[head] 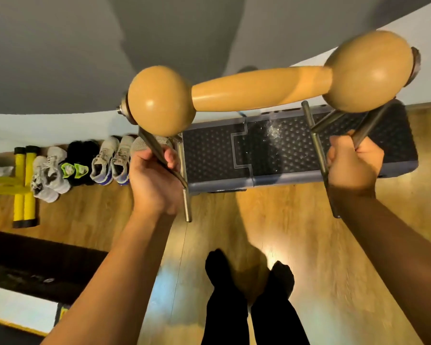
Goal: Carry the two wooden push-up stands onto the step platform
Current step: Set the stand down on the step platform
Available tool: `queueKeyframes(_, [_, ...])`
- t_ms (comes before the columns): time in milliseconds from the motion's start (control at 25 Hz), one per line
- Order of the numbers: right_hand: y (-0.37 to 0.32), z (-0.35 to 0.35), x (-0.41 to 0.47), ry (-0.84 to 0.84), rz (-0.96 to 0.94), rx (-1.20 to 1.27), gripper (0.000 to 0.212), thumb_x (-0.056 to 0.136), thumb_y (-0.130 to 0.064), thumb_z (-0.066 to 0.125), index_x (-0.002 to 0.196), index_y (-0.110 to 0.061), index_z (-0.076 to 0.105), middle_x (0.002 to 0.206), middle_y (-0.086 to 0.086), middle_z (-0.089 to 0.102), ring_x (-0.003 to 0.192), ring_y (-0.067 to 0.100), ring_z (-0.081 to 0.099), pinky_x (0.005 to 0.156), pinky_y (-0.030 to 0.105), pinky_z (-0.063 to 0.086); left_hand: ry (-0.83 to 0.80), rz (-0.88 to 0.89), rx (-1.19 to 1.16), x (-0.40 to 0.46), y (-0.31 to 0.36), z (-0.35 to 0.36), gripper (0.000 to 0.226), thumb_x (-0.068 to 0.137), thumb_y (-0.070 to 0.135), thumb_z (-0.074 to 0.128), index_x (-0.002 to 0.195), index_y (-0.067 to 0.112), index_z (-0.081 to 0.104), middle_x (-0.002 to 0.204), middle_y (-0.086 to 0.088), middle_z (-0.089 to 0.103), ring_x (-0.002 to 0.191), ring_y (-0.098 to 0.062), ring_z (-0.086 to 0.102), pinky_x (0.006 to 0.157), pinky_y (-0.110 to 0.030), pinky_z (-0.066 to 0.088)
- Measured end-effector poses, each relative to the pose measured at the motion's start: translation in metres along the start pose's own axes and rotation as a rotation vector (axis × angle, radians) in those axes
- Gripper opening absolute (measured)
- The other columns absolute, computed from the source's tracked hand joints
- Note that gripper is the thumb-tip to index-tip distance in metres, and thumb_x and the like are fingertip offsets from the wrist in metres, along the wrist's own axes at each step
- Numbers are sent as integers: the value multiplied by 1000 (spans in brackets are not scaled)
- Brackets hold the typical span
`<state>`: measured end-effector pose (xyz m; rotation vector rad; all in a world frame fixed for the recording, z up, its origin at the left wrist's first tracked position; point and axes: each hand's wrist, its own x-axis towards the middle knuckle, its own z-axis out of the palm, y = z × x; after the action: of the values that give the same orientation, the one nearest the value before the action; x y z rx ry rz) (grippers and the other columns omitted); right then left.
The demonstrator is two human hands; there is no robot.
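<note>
the carrying step is under way: one wooden push-up stand (pixel 266 88) is being held up close to the camera, at about 12 o'clock in the view, above and in front of the step platform (pixel 279 150), which is lying on the wood floor (pixel 296 232) against the wall. the left hand (pixel 154 180) is clenching round the metal leg frame at the stand's 9 o'clock end, and the right hand (pixel 353 165) is clenching round the leg frame at its 3 o'clock end, so the wooden grip is spanning between them with the legs pointing down towards the person.

the next move probably calls for stepping forward and lowering the stand level, legs first, onto the dimpled top of the platform.

only one stand is showing; the second is out of view, so i cannot tell where it is. the platform's far edge is hidden behind the stand. shoes (pixel 110 163) are lining the wall at 9 o'clock.
</note>
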<state>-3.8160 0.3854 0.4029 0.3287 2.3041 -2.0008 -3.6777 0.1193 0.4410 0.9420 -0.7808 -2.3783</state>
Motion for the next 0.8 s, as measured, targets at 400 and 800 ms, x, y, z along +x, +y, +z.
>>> queueKeyframes(400, [126,62,49,8,136,60,27,90,-14,58,69,-22,42,67,4,34,61,14,37,57,31,34,42,-64,32,142,-92,-79,7,71,19,45,68,19,39,68,-2,29,60,-16,25,61,-33,22])
queueKeyframes(800, [209,99,95,68,226,159,31,97,-11,53,69,-21,49,61,-5,40,54,3,40,54,20,35,5,-76,59,219,-156,-122,13,71,17,43,59,20,42,58,0,35,57,-16,26,61,-32,24])
